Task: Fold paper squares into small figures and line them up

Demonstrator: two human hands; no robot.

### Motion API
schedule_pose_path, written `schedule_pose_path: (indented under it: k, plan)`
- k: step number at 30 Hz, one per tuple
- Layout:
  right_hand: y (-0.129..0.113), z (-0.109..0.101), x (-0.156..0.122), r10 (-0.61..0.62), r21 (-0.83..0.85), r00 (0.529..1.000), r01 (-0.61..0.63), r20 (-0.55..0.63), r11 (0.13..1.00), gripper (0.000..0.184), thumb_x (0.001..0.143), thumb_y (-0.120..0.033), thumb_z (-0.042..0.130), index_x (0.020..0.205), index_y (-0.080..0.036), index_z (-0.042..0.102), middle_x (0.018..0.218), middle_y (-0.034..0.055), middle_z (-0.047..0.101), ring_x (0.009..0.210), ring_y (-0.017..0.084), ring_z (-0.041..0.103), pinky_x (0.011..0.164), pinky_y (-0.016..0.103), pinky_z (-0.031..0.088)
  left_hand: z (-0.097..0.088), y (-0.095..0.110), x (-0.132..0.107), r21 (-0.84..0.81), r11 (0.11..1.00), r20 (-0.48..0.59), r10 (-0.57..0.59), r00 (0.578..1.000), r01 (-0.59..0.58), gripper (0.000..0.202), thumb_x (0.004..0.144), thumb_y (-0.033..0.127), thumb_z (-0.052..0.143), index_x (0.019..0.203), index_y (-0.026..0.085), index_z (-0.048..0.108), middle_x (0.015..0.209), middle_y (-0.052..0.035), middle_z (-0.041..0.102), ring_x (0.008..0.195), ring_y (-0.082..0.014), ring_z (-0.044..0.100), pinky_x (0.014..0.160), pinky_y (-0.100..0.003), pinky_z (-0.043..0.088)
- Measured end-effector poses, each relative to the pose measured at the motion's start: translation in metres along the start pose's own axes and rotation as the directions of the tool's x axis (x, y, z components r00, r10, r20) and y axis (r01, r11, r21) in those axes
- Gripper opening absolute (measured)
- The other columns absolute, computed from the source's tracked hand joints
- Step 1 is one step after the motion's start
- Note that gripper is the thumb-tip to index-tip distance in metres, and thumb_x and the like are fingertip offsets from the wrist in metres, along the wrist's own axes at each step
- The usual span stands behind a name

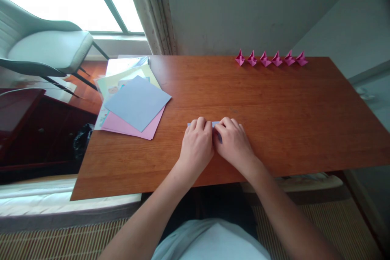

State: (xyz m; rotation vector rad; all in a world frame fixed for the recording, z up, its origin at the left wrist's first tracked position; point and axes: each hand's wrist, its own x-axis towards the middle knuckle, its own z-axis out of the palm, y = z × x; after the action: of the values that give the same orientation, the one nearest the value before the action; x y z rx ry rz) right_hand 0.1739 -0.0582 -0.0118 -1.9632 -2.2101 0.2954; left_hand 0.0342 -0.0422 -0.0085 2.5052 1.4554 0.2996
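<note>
A piece of blue-violet paper lies on the table near its front edge, mostly hidden under both hands. It looks folded, though its full shape cannot be made out. My left hand is closed over the left part, fingers curled and pressed down on it. Close beside it, my right hand grips the right part with bent fingers, thumb and index near the middle. The two hands nearly touch.
Several pink folded-paper figures stand in a row along the back edge of the wooden table. To the left lie a blue-violet sheet, pink sheets and printed packaging. Beyond is a pale chair.
</note>
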Motion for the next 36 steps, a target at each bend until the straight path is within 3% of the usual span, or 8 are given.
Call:
schedule_pose_path:
  k: [13,21,25,29,31,34,36]
  plan:
    - [0.002,0.009,-0.021,-0.106,-0.154,0.980,0.080,-0.168,0.985,0.012,0.093,-0.019,0.057,0.085,-0.019,0.065,0.092,0.0069,0.066,0.092,0.024,0.052,0.083,0.038,0.034,0.012,0.006,-0.013,0.185,0.981,-0.076,0.069,0.995,-0.054,0.020,0.095,0.016,0.051,0.113,0.014,0.059,0.120,-0.0133,0.061,0.105,-0.0284,0.057,0.089,-0.039,0.049]
    - [0.051,-0.006,-0.056,-0.033,-0.277,0.979,-0.024,-0.201,0.961,0.012,0.092,-0.018,0.058,0.081,-0.020,0.063,0.088,0.0050,0.065,0.088,0.023,0.055,0.077,0.037,0.035,0.013,0.006,-0.014,0.217,0.975,-0.086,0.066,0.994,-0.046,0.028,0.095,0.013,0.047,0.121,0.011,0.058,0.125,-0.0151,0.060,0.107,-0.0290,0.057,0.091,-0.041,0.049]
    - [0.070,-0.010,-0.068,-0.004,-0.228,0.968,-0.055,-0.252,0.972,0.013,0.090,-0.019,0.062,0.077,-0.020,0.062,0.084,0.0044,0.064,0.085,0.023,0.056,0.076,0.037,0.040,0.014,0.007,-0.014,0.217,0.975,-0.085,0.059,0.995,-0.039,0.030,0.095,0.012,0.047,0.123,0.011,0.058,0.125,-0.0151,0.059,0.108,-0.0296,0.057,0.091,-0.041,0.049]
    - [0.055,-0.005,-0.064,-0.046,-0.062,0.937,0.027,-0.345,0.998,0.014,0.096,-0.019,0.057,0.087,-0.018,0.067,0.089,0.0073,0.066,0.088,0.023,0.059,0.082,0.037,0.049,0.013,0.007,-0.014,0.218,0.975,-0.086,0.054,0.995,-0.034,0.028,0.095,0.011,0.047,0.121,0.012,0.058,0.124,-0.0149,0.060,0.108,-0.0295,0.057,0.092,-0.041,0.049]
    - [0.039,0.002,-0.061,-0.120,-0.005,0.922,0.127,-0.369,0.992,0.019,0.097,-0.015,0.052,0.106,-0.016,0.070,0.103,0.0105,0.070,0.099,0.024,0.062,0.091,0.039,0.052,0.013,0.008,-0.014,0.215,0.976,-0.089,0.053,0.995,-0.033,0.027,0.095,0.011,0.047,0.119,0.012,0.058,0.123,-0.0145,0.060,0.107,-0.0294,0.057,0.091,-0.041,0.049]
    - [0.019,0.015,-0.062,-0.257,-0.007,0.918,0.267,-0.301,0.964,0.034,0.097,-0.009,0.047,0.127,-0.011,0.065,0.134,0.0152,0.065,0.128,0.028,0.056,0.108,0.045,0.047,0.012,0.008,-0.014,0.207,0.978,-0.095,0.052,0.994,-0.032,0.025,0.095,0.013,0.048,0.118,0.013,0.058,0.122,-0.0143,0.061,0.107,-0.0293,0.057,0.091,-0.040,0.050]
    - [0.012,0.023,-0.067,-0.270,0.006,0.932,0.279,-0.242,0.960,0.041,0.098,-0.009,0.044,0.136,-0.009,0.060,0.145,0.0157,0.059,0.139,0.028,0.049,0.115,0.047,0.043,0.011,0.009,-0.014,0.204,0.979,-0.096,0.049,0.994,-0.028,0.023,0.096,0.014,0.048,0.116,0.013,0.058,0.121,-0.0141,0.061,0.106,-0.0290,0.058,0.091,-0.040,0.050]
